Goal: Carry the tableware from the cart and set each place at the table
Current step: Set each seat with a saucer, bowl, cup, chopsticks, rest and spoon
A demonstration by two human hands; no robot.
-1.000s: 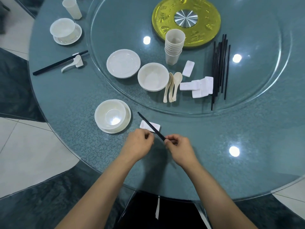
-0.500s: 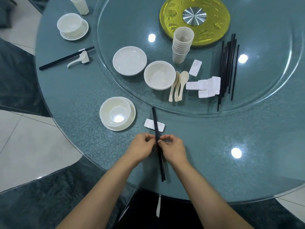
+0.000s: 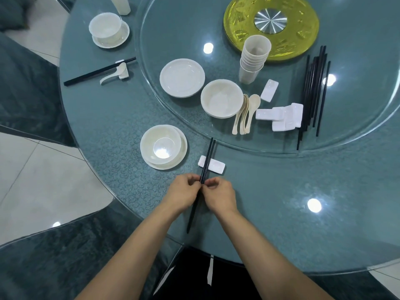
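The chopsticks (image 3: 207,158) have swung round! A second ago they slanted over the rest (image 3: 215,166). Now they point straight at the turntable (image 3: 281,153), lying across the rest's left end with their tips just short of its rim.

The left hand (image 3: 183,194) and right hand (image 3: 220,194) have closed in from either side. Each pinches the pair at mid-length, fingertips pressed to the sticks, squaring them up. My read is that the chopsticks are all but placed.

Going by the finished setting off the turntable's far-left rim, this place looks short of a spoon and a cup. Both wait on the turntable: spoons (image 3: 244,113) near its front rim, and the cup stack (image 3: 253,59) further in.

Now the containers:
- **Near bowl** (image 3: 161,146): it sits on its plate (image 3: 183,158) just outside the turntable's near-left rim, with nothing inside but glare.
- **Spare bowl** (image 3: 221,98): it stands on the turntable and is empty.
- **Cup stack:** the top cup is empty too.
- **Far bowl** (image 3: 106,26): it sits outside the far-left rim and looks empty, though it's hard to tell from here.
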